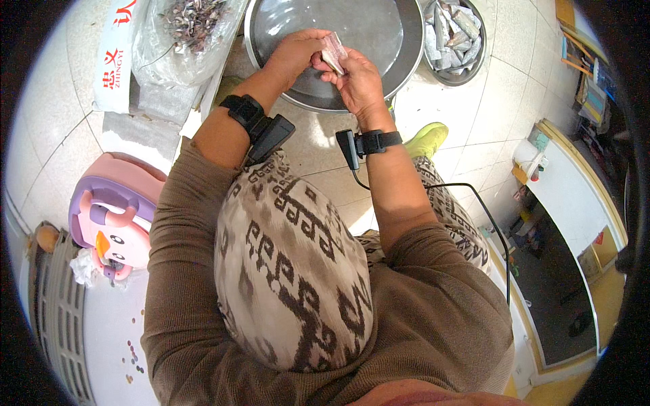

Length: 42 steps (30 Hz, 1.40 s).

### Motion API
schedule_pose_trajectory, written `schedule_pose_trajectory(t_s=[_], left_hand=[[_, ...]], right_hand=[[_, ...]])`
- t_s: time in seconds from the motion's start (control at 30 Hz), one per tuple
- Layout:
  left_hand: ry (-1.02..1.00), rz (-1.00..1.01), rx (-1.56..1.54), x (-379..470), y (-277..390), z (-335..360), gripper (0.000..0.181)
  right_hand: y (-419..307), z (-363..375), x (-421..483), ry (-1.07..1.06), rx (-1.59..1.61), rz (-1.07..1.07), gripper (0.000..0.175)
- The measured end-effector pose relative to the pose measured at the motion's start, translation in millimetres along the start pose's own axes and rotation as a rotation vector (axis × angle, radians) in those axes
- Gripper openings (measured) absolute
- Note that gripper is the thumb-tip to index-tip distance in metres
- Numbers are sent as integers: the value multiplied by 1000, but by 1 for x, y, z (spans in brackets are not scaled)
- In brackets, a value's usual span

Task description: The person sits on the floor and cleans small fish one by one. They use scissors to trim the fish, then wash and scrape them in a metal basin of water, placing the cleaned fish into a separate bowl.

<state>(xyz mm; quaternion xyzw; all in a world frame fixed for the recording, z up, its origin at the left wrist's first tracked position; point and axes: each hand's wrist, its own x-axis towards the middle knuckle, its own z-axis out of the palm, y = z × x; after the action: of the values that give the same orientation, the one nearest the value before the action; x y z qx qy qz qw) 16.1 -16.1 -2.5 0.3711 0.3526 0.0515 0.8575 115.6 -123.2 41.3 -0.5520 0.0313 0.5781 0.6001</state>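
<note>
Between my two hands is a piece of cut fish (333, 52), pale and pinkish, held above a large round metal basin (355, 23) of cloudy water. My left hand (298, 55) grips its upper left side with the fingertips. From the right, the thumb and fingers of my right hand (359, 81) pinch its lower end. To the right of the basin stands a smaller metal bowl (459, 81) heaped with silvery fish pieces (459, 33). At the upper left, a clear plastic bag (157, 58) holds a pile of dark fish scraps (195, 23).
Black devices are strapped to my left wrist (249, 116) and right wrist (373, 143); a black cable (472, 187) trails from the right one. A pink and purple penguin-faced plastic seat (119, 213) stands at left. Tiled floor (472, 109) surrounds the basin.
</note>
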Motion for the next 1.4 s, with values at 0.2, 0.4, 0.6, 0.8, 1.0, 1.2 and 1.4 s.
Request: schedule_pose_trajectory(t_s=[0.2, 0.4, 0.6, 0.8, 1.0, 1.2, 1.4], left_hand=[[11, 38, -39, -1, 2, 2, 34], [13, 134, 21, -1, -2, 1, 28], [40, 76, 94, -1, 0, -1, 23], [101, 26, 37, -2, 4, 3, 26], [85, 59, 25, -2, 3, 0, 28], [61, 44, 15, -1, 3, -3, 29], [28, 33, 17, -1, 5, -4, 27]], right_hand=[[-5, 5, -1, -8, -20, -14, 37], [-2, 3, -1, -10, -68, -53, 30], [3, 3, 2, 83, -171, -138, 20], [1, 5, 3, 161, -184, -131, 19], [0, 5, 4, 142, -161, -137, 19], [-2, 4, 4, 142, -130, -130, 19], [-1, 1, 4, 126, -119, -143, 22]])
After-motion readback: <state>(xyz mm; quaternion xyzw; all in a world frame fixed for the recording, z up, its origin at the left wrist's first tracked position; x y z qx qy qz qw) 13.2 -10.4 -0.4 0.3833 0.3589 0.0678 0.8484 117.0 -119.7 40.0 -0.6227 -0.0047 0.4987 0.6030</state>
